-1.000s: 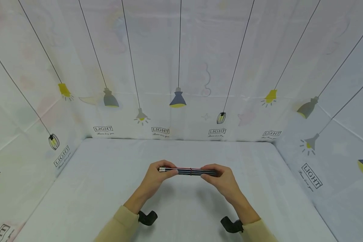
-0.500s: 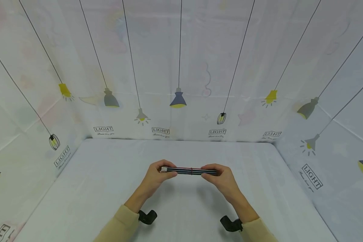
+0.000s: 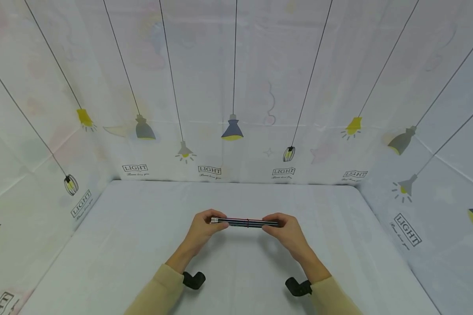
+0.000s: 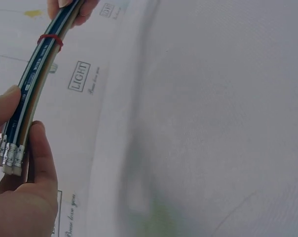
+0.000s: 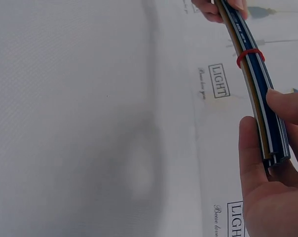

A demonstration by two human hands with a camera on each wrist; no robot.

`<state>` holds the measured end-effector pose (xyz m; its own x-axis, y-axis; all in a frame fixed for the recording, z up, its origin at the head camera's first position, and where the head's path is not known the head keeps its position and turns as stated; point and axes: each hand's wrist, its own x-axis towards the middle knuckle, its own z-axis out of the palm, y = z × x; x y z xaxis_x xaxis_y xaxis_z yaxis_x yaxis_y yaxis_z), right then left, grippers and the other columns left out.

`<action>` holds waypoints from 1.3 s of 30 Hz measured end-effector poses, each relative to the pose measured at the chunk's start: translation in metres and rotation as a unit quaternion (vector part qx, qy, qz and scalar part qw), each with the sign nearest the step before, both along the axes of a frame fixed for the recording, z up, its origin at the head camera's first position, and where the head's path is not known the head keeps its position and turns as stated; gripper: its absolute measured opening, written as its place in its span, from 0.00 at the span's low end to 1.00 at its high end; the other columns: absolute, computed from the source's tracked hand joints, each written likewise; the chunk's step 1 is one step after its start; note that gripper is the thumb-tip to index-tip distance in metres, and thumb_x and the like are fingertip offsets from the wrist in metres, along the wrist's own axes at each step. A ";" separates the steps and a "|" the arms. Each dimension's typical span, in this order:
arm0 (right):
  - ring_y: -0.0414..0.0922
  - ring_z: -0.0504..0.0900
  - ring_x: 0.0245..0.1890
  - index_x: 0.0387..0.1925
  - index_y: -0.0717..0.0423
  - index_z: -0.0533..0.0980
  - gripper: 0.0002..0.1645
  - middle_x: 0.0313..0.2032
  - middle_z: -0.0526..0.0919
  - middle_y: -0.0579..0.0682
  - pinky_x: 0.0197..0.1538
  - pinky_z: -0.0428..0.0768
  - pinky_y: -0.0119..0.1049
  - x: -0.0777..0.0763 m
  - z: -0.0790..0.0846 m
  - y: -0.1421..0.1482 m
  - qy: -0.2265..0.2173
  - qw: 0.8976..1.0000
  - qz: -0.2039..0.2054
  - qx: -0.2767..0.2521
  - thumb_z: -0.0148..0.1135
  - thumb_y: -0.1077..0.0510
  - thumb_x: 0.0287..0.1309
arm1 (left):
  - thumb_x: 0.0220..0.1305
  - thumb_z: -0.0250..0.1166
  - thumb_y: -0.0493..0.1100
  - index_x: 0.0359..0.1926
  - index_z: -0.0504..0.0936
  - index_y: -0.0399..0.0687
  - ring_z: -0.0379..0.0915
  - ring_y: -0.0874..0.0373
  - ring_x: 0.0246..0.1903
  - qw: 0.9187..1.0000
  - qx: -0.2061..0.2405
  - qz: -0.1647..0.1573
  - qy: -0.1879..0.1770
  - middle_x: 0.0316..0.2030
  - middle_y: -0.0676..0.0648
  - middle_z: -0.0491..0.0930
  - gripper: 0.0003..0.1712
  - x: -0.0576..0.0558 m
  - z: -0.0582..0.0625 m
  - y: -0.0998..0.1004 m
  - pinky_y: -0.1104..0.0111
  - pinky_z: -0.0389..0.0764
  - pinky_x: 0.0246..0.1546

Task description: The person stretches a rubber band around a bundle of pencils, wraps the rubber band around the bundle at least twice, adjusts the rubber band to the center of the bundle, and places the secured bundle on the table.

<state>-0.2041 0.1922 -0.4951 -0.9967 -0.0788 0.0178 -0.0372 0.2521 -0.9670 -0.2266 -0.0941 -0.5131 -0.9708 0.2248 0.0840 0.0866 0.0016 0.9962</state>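
Note:
Both hands hold a bundle of pencils [image 3: 238, 222] level above the table in the head view. A red band [image 4: 50, 40] wraps the middle of the dark blue, striped pencils. My left hand [image 3: 202, 227] pinches the end with metal ferrules and erasers [image 4: 10, 157] between thumb and fingers. At the opposite end, my right hand [image 3: 287, 229] grips the bundle in the same way; flat pencil ends [image 5: 277, 159] show there in the right wrist view. Part of each end is hidden by the fingers in the head view.
A white-covered table [image 3: 142, 245] spreads under the hands, with soft shadows below them. Behind and at both sides stand white curtain walls [image 3: 256, 87] printed with hanging lamps. Black wrist mounts [image 3: 194, 280] sit at the beige sleeves.
Both hands keep their hold on the pencil bundle. The bundle and right hand have shifted very slightly left, and the forearms have moved a little farther forward.

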 end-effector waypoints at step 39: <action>0.44 0.79 0.39 0.38 0.57 0.86 0.10 0.38 0.86 0.49 0.39 0.76 0.36 -0.016 -0.036 0.000 -0.010 0.995 -0.040 0.095 0.74 0.67 0.52 | 0.54 0.77 0.35 0.39 0.90 0.44 0.74 0.56 0.45 0.992 -0.119 0.045 -0.020 0.42 0.49 0.85 0.10 -0.022 -0.036 0.007 0.65 0.72 0.48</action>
<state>-0.2198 0.1918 -0.5310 -1.0000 -0.0002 -0.0094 0.0084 0.4309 -0.9024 -0.2482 -0.0872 -0.5486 -0.9892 0.1465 -0.0009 0.0350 0.2424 0.9695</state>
